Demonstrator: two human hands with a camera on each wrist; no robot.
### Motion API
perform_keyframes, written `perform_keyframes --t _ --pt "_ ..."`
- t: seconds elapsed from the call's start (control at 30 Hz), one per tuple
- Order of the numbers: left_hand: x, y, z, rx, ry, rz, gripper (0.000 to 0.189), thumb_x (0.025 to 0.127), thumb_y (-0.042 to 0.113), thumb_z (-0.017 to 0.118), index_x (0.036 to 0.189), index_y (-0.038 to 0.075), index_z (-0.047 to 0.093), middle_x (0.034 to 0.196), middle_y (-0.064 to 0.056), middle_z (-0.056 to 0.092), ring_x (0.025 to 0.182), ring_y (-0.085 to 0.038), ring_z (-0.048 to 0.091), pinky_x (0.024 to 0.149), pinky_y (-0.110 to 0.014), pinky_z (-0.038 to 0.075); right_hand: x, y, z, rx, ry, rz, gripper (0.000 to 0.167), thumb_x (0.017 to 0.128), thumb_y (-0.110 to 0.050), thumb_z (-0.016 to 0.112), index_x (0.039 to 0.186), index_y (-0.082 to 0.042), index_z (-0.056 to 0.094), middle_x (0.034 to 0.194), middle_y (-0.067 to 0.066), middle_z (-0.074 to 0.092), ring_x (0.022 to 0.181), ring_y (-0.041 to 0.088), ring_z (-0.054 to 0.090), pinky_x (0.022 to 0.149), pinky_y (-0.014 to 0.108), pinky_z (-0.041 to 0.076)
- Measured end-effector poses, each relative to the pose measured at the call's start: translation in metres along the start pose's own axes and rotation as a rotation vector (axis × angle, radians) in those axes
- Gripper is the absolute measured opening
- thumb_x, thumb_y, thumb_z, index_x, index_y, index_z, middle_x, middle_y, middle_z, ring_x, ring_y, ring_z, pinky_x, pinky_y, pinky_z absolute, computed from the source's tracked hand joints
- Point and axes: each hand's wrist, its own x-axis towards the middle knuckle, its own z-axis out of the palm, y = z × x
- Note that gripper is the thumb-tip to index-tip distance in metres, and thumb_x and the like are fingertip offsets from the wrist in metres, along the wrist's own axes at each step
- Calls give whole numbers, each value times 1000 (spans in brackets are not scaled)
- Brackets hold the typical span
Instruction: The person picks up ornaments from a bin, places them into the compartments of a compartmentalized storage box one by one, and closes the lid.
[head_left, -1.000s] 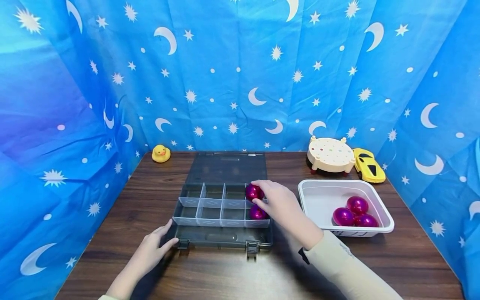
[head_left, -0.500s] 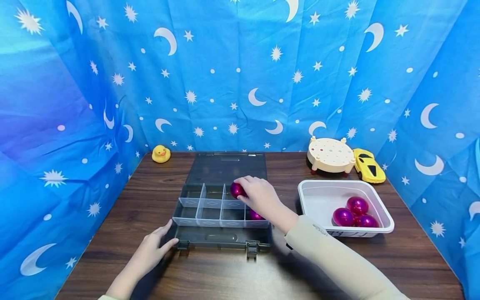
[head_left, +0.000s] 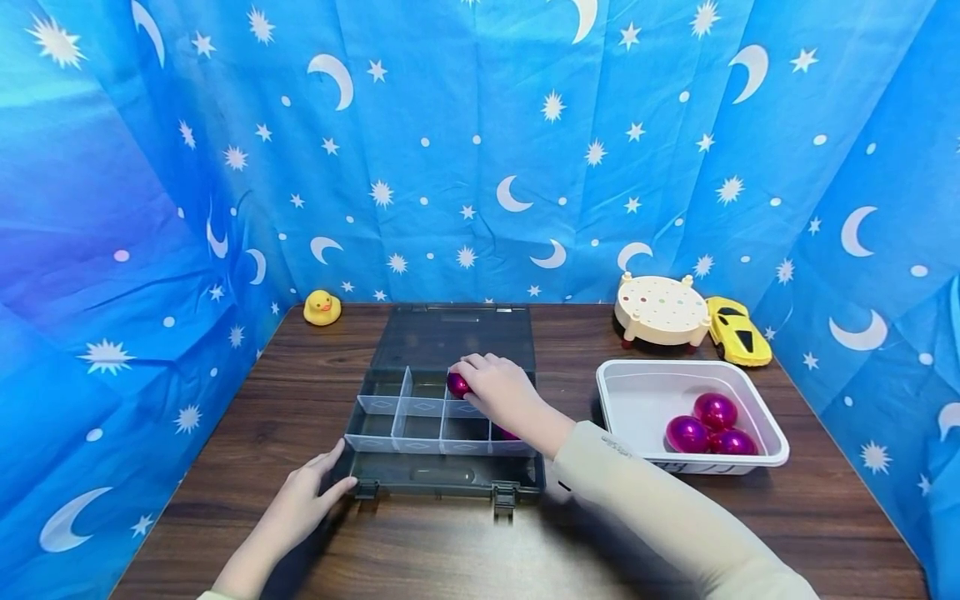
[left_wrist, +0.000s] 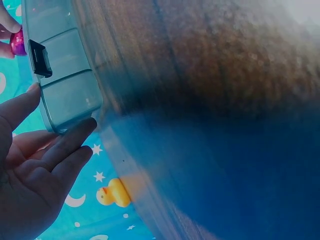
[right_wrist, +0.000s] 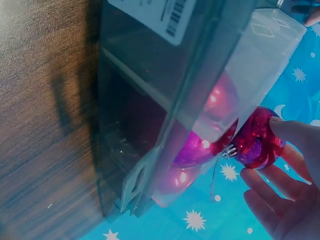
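Note:
My right hand [head_left: 498, 392] holds a shiny magenta Christmas bauble [head_left: 458, 384] over the third compartment from the left in the back row of a dark see-through divided box [head_left: 442, 475]. In the right wrist view, thumb and fingers grip the bauble [right_wrist: 260, 140], its silver cap [right_wrist: 229, 151] pointing towards the box wall. Another bauble [head_left: 508, 435] sits in the front right compartment, partly behind my wrist; the back right compartment is hidden. At the box's front left corner my left hand [head_left: 300, 496] rests with fairly straight fingers and thumb touching it.
Right of the box stands a white plastic tub [head_left: 622, 417] with 3 magenta baubles [head_left: 715, 411]. Behind are a cream footed toy stool [head_left: 662, 310] and a yellow toy car [head_left: 738, 332]. A rubber duck [head_left: 322, 308] sits back left. The box lid [head_left: 453, 337] lies open backwards.
My right hand has carried the bauble left, from the back right compartment to the third one, and slightly lower in the last half second. The left hand has stayed still.

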Motion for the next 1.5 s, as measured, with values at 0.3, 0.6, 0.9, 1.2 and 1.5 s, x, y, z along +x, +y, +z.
perform_keyframes --t 0.3,0.6,0.9,1.2,1.5 --pt "0 -1 0 4 -6 -9 64 95 23 64 144 -7 36 137 -32 44 123 -46 45 100 -55 43 1 0 6 35 -82 56 44 83 -23 79 123 -12 63 115 6 65 98 20 66 84 37 58" --pt "0 -1 2 6 -6 -4 64 95 24 64 144 -7 36 137 -32 44 124 -46 44 101 -56 42 -2 2 8 61 -107 90 44 85 -24 77 126 -13 63 117 5 66 98 19 67 83 35 58" --pt "1 -1 1 3 -11 -8 64 95 22 63 145 -7 35 137 -32 44 123 -46 45 100 -53 44 -2 -2 -5 10 33 38 26 85 -23 76 109 -15 71 101 2 70 83 17 68 70 28 60" --pt "-1 -2 1 -3 -14 -9 64 95 23 64 144 -7 36 137 -31 45 123 -45 45 100 -53 44 -15 -8 -39 68 67 59 19 84 -20 77 102 -14 73 93 0 71 81 15 67 71 27 59" --pt "0 -3 2 -1 11 12 64 95 23 64 144 -7 37 137 -31 45 123 -45 46 100 -54 43 -45 7 -79 40 86 110 17 85 -21 76 101 -15 72 90 -2 70 76 16 66 62 31 58"
